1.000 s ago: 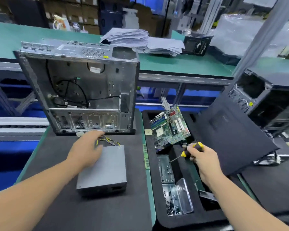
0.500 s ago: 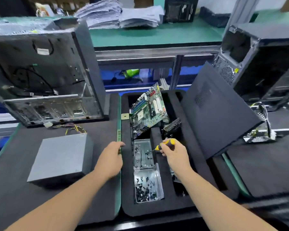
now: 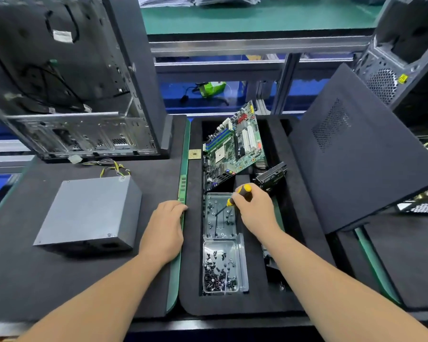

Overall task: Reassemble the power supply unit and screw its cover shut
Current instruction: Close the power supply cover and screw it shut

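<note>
R hand (image 3: 256, 213): fingers curled tight round yellow/black screwdriver (image 3: 235, 197); tip points down-left into upper clear tray (image 3: 220, 215), among loose screws.
L hand (image 3: 164, 233): palm down, fingers relaxed & fairly straight, holds nothing; rests on the mat edge, fingertips (image 3: 182, 208) at green strip (image 3: 183, 193), just beside the foam insert (image 3: 193, 255).
PSU (image 3: 89, 213): grey box, cover on, lies flat on black mat (image 3: 59, 280) L of L hand, apart from it; wires (image 3: 114, 167) at its far end.
Lower tray (image 3: 220, 270): heap of dark screws.
Motherboard (image 3: 235, 144): leans tilted in insert, behind trays.
Open PC case (image 3: 67, 80): behind PSU.

Likely a computer assembly workshop: open PC case (image 3: 67, 77), motherboard (image 3: 235, 144), screw tray (image 3: 220, 267).
</note>
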